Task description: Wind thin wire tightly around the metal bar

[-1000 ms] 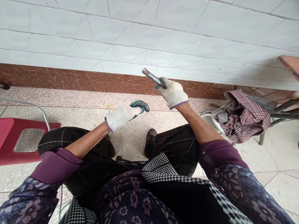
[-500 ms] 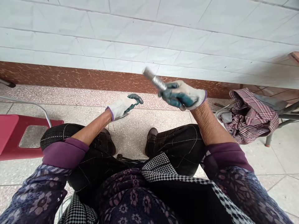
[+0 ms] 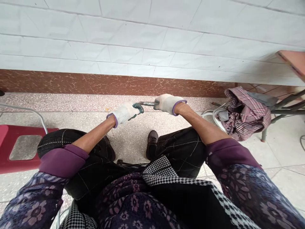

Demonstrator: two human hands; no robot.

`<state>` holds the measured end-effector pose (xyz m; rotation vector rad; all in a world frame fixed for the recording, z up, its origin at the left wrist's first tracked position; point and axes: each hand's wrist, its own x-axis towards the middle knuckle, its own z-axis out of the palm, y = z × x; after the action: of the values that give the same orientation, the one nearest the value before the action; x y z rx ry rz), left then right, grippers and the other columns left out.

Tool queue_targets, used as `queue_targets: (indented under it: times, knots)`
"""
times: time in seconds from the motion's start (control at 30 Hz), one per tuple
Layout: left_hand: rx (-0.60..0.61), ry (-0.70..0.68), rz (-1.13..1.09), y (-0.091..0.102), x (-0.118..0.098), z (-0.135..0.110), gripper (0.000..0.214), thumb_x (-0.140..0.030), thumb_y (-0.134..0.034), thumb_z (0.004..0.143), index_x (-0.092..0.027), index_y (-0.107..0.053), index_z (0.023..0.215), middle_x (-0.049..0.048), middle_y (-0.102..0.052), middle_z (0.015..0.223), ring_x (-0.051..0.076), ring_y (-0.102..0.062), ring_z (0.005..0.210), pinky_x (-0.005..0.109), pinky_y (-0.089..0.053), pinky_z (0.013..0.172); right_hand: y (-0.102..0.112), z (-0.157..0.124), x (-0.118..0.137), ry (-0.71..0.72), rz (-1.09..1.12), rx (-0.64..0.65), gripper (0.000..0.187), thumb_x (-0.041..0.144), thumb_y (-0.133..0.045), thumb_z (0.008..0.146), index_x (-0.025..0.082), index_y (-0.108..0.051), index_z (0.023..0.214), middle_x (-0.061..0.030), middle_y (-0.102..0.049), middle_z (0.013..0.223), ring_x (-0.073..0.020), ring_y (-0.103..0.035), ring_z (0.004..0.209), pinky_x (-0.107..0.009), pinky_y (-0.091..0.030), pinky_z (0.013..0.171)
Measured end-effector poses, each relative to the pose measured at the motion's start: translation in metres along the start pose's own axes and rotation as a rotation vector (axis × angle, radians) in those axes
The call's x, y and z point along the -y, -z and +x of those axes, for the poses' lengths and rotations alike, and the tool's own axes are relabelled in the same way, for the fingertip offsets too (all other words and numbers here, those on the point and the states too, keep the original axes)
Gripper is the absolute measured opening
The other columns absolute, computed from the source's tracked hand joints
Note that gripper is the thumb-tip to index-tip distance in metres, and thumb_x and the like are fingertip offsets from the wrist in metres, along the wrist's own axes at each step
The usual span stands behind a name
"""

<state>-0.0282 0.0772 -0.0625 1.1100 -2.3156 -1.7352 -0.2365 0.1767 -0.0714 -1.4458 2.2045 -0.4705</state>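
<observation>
A short metal rod (image 3: 149, 103) with a shiny silver middle and a darker left end lies almost level between my two gloved hands, above the floor. My right hand (image 3: 166, 103), in a white glove with a teal coated palm, is closed around its right end. At the other end, the teal fingertips of my left hand (image 3: 130, 111) are curled on the dark part. Both hands hide the rod's ends, so its full length does not show. My hands are in front of my knees, above the gap between my shoes (image 3: 152, 140).
A white tiled wall with a brown marbled skirting (image 3: 95, 83) runs ahead. To the left stands a red plastic stool (image 3: 22, 163) beside a grey metal tube (image 3: 35, 111). On the right, a checked cloth (image 3: 250, 114) hangs near a metal-legged stand (image 3: 267, 132) and a wooden edge (image 3: 292, 63).
My right hand has come down and left with the rod, turning it from tilted to nearly level. My left hand, apart from it before, now meets its left end.
</observation>
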Motion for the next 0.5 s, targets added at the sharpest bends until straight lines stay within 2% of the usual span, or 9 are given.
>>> queue_targets:
  times: [0.07, 0.13, 0.23, 0.3, 0.37, 0.43, 0.5]
  knots:
    - [0.029, 0.005, -0.093, -0.01, -0.005, -0.001, 0.015, -0.017, -0.063, 0.082, -0.021, -0.073, 0.093, -0.0046, -0.046, 0.053, 0.007, -0.034, 0.04, 0.022, -0.02, 0.041, 0.012, 0.003, 0.004, -0.024, -0.079, -0.039, 0.013, 0.028, -0.079, 0.079, 0.02, -0.069, 0.075, -0.0055, -0.061, 0.069, -0.0229, -0.061, 0.075, -0.039, -0.049, 0.071]
    - [0.046, 0.015, -0.227, -0.017, -0.01, -0.001, 0.016, -0.018, -0.058, 0.089, -0.021, -0.071, 0.098, -0.0067, -0.041, 0.05, 0.007, -0.028, 0.038, 0.021, -0.017, 0.039, 0.022, -0.001, 0.01, -0.05, -0.075, -0.081, 0.015, 0.03, -0.076, 0.081, 0.018, -0.068, 0.077, -0.0044, -0.057, 0.067, -0.0197, -0.058, 0.067, -0.035, -0.046, 0.063]
    - [0.084, 0.012, -0.345, -0.021, -0.015, -0.002, 0.017, -0.017, -0.054, 0.092, -0.019, -0.069, 0.099, -0.0074, -0.04, 0.049, 0.006, -0.025, 0.036, 0.02, -0.015, 0.037, 0.031, -0.019, 0.019, -0.053, 0.243, -0.05, 0.018, 0.035, -0.068, 0.087, 0.016, -0.066, 0.085, -0.0015, -0.055, 0.067, -0.011, -0.047, 0.051, -0.028, -0.037, 0.047]
    - [0.104, 0.006, -0.318, -0.022, -0.016, 0.0, 0.018, -0.016, -0.051, 0.093, -0.018, -0.069, 0.097, -0.0071, -0.041, 0.049, 0.006, -0.025, 0.035, 0.021, -0.016, 0.036, 0.034, -0.034, 0.021, 0.006, 0.479, 0.035, 0.02, 0.036, -0.067, 0.087, 0.016, -0.065, 0.086, 0.0003, -0.055, 0.065, -0.0079, -0.042, 0.046, -0.025, -0.032, 0.04]
    - [0.107, -0.005, -0.228, -0.02, -0.016, 0.002, 0.017, -0.017, -0.051, 0.093, -0.017, -0.068, 0.093, -0.0061, -0.043, 0.05, 0.006, -0.027, 0.035, 0.021, -0.018, 0.036, 0.037, -0.048, 0.02, 0.074, 0.558, 0.19, 0.022, 0.037, -0.069, 0.085, 0.015, -0.068, 0.087, 0.0016, -0.055, 0.064, -0.0071, -0.042, 0.045, -0.023, -0.03, 0.038]
    - [0.128, -0.05, -0.072, -0.016, -0.016, 0.005, 0.015, -0.019, -0.055, 0.092, -0.017, -0.07, 0.093, -0.0033, -0.05, 0.054, 0.007, -0.036, 0.039, 0.02, -0.024, 0.039, 0.04, -0.058, 0.015, 0.079, 0.468, 0.344, 0.025, 0.038, -0.073, 0.083, 0.015, -0.071, 0.091, 0.0019, -0.058, 0.065, -0.0075, -0.046, 0.046, -0.021, -0.033, 0.039]
    - [0.157, -0.106, 0.081, -0.011, -0.018, 0.008, 0.012, -0.018, -0.064, 0.086, -0.018, -0.074, 0.093, 0.0003, -0.058, 0.061, 0.009, -0.047, 0.047, 0.02, -0.031, 0.043, 0.041, -0.065, 0.009, 0.036, 0.312, 0.415, 0.028, 0.04, -0.077, 0.083, 0.015, -0.072, 0.092, 0.0014, -0.061, 0.068, -0.0083, -0.051, 0.05, -0.02, -0.038, 0.043]
